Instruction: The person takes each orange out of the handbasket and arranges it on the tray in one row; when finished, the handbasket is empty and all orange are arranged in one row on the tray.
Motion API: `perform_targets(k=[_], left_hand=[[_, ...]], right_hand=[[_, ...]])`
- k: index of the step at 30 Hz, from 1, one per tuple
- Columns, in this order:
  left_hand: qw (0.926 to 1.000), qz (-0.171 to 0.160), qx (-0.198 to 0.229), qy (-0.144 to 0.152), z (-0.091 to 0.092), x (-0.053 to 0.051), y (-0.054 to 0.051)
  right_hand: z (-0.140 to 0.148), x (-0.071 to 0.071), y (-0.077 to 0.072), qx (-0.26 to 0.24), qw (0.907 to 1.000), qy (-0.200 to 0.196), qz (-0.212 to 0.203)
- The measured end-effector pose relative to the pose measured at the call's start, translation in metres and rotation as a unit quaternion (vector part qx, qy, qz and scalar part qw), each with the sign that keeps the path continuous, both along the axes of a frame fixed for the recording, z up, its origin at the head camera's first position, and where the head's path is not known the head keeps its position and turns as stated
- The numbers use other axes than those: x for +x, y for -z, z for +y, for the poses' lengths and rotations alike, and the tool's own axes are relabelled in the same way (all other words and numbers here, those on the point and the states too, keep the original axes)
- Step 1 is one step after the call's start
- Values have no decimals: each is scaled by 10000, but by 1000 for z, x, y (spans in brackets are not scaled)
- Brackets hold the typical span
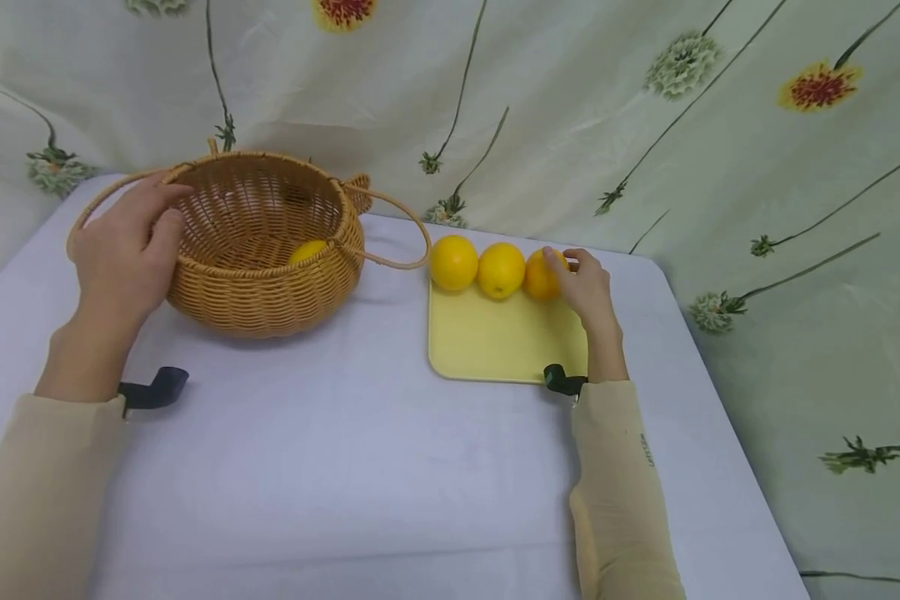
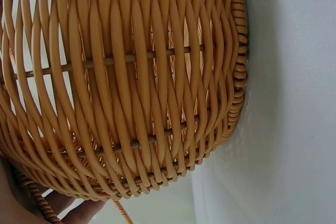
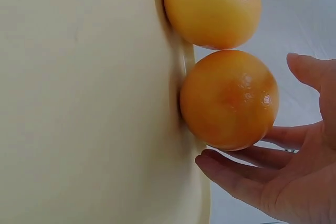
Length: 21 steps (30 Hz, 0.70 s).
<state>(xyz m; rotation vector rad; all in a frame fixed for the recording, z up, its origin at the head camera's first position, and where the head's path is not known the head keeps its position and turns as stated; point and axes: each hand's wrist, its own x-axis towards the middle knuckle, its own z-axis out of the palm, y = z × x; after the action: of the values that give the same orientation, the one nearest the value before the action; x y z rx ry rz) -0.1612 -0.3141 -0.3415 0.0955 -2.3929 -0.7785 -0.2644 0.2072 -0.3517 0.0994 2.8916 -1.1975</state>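
Observation:
At the left of the head view, my left hand point(image 1: 129, 250) grips the rim of a round wicker basket point(image 1: 266, 298), its fingers over the edge. The left wrist view shows the woven wall point(image 2: 126, 93) close up and part of that hand at the lower left. Inside the basket, a yellow fruit point(image 1: 307, 250) is partly hidden by the near rim. My right hand point(image 1: 591, 293) is around the rightmost orange point(image 3: 228, 100) on a pale yellow tray point(image 1: 502, 342). In the right wrist view its fingers reach beside and under the fruit, while the thumb stands apart from it.
Two more oranges, a middle one point(image 1: 501, 271) and a left one point(image 1: 453, 262), sit in a row along the tray's far edge. A looped basket handle point(image 1: 408, 262) reaches close to the left one. Flower-patterned cloth point(image 1: 570, 125) hangs behind the white table point(image 1: 330, 467).

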Motion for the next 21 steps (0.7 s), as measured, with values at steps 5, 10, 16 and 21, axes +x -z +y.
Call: perform_targets(k=[5, 10, 16, 21], left_hand=[[10000, -50, -13, -10, -1, 0, -1], [9998, -191, -16, 9, -2, 2, -3], [10000, -36, -76, 30, -3, 1, -1], [10000, 25, -77, 31, -1, 0, 0]], right_hand=[[1, -1, 2, -7, 10000, 81, 3], [-1, -3, 5, -90, 9997, 213, 31], [-2, -4, 2, -122, 9990, 275, 333], [-5, -3, -2, -69, 9976, 187, 657]])
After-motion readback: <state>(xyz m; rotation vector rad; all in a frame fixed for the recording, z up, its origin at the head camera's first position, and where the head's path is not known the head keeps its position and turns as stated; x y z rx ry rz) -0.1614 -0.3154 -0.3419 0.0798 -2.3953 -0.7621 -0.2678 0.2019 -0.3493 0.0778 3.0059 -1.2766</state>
